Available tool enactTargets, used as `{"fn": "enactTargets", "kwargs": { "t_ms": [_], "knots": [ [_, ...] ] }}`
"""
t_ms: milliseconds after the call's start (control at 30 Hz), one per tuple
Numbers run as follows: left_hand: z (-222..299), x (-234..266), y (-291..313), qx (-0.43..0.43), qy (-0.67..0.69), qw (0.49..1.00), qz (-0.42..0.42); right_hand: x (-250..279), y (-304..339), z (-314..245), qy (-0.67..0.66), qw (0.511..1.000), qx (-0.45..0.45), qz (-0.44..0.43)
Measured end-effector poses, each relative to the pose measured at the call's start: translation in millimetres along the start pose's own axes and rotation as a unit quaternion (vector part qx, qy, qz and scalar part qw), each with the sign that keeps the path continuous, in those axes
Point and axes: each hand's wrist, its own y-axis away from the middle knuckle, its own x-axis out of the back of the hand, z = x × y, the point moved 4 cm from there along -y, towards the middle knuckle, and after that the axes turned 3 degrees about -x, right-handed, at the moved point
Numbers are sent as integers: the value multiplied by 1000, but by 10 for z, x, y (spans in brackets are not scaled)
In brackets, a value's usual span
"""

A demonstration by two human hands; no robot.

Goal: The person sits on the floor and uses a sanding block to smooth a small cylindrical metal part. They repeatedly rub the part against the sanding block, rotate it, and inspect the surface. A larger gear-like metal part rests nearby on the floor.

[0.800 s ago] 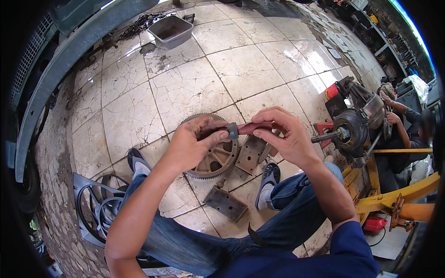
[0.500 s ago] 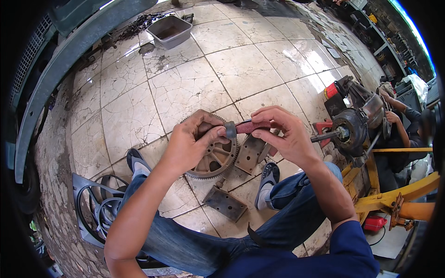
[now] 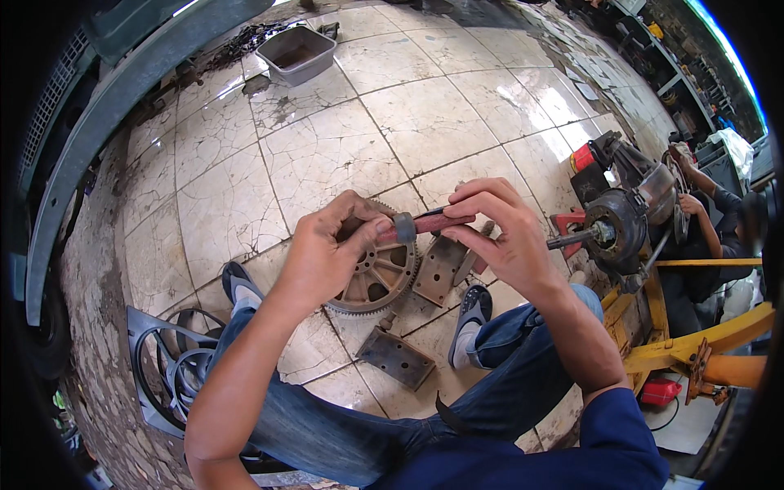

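Observation:
In front of me my left hand [image 3: 331, 255] pinches a short dark grey metal ring [image 3: 405, 228]. A rolled reddish strip, seemingly sandpaper [image 3: 441, 222], passes through the ring, and a bit of red shows on its left side by my thumb. My right hand [image 3: 513, 237] grips the strip's right end between thumb and fingers. A dark edge runs along the strip's top; I cannot tell what it is. Below my hands a toothed flywheel [image 3: 392, 292] lies on the floor, partly hidden by my left hand. Beside it are a drilled metal block [image 3: 438, 273] and another metal block [image 3: 397, 358].
A grey basin [image 3: 309, 75] stands on the tiles at the far left. To my right, an axle assembly [image 3: 618, 233] sits by a yellow frame [image 3: 694, 347], with a co-worker's hand [image 3: 691, 204] beyond. A fan shroud [image 3: 147, 371] lies left of my leg.
The red strip has slid leftward through the ring, so some shows on its left side. My right hand has shifted slightly and its fingers have lifted a little.

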Motion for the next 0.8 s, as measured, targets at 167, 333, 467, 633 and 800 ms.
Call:
{"fn": "enactTargets", "kwargs": {
  "t_ms": [167, 333, 467, 633, 800],
  "knots": [
    [-34, 11, -16, 15, -4, 1000, 2, 37, -2, 9, 13, 1000, 9, 13],
    [-41, 18, -31, 27, 22, 999, -3, 49, -17, 24, 20, 999, 25, 8],
    [16, 25, -7, -14, 27, 1000, -6, 38, -8, 7, 11, 1000, 17, -3],
    [88, -4, 56, -47, 27, 998, -21, -67, 22, -70, 39, 997, 52, -33],
    [148, -62, 95, -75, -21, 995, -55, -117, 38, -114, 96, 989, 94, -56]
  ]
}}
